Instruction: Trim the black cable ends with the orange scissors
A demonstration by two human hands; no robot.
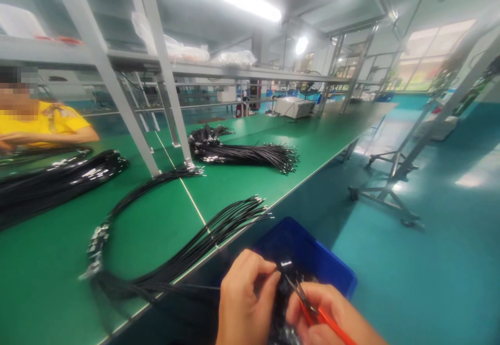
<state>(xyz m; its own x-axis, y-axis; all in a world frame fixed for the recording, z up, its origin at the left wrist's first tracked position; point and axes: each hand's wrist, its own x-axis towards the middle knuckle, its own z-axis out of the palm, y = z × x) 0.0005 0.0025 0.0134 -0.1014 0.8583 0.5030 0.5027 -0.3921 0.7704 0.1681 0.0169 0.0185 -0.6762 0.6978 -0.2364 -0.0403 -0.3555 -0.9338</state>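
My left hand (248, 295) is closed in a pinch over the bin, with a dark cable end between thumb and forefinger. A thin black cable (195, 286) runs from the table's bundle towards this hand. In my right hand (324, 308) is a pair of scissors (307, 300) with orange handles, its narrow metal blades pointing at the left fingertips. I cannot tell whether the blades touch the cable. Beneath both hands stands a blue bin (336, 267) with dark and clear pieces inside. A curved bundle of black cables (172, 269) with white labels lies on the green table beside my left hand.
More black cable bundles (250, 155) lie farther back on the green table (156, 241). Grey shelf posts (166, 69) rise from it. At the far left sits a person in a yellow top (58, 123) behind another cable bundle (66, 178). A wheeled metal stand (390, 178) is on the right.
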